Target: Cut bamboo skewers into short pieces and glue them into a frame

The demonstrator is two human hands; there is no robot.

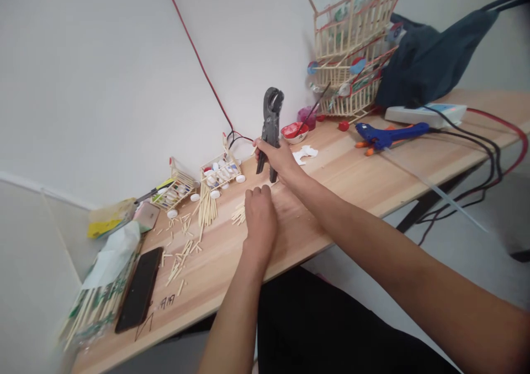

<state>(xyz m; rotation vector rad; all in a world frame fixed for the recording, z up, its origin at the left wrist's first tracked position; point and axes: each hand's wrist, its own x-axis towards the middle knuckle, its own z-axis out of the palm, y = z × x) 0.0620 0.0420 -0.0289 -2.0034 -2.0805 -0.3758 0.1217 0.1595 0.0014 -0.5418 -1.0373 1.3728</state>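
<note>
- Right hand (280, 156), centre of the frame: fingers grasping a black hand tool (271, 121), which stands nearly upright, its rounded head uppermost and its two handle ends apart below the grip.
- Left hand (260, 214), just below centre: back of the hand uppermost, fingers curled, low over the wooden tabletop (331, 203); whether anything is pinched beneath them cannot be told.
- Short sticks (238, 215), immediately left of the left hand: a small pale pile, partly hidden by that hand.
- Longer sticks (207, 207), left of centre: a loose bundle, its upper end beside a small stick-built cart (221, 170) with white round wheels; a second small cart (174, 191) stands farther left.
- Cut stick pieces (179, 266), lower left: scattered between the bundle and a dark phone (139, 290); a plastic packet of sticks (101, 302) lies at the phone's left.
- Red-filled dish (295, 132), right of the tool: near a scrap of white material (305, 154).
- Larger stick structure (351, 87), upper right: tiered, beside a dark blue bag (430, 59).
- Blue glue gun (381, 135), right: lying near a white box (426, 115).
</note>
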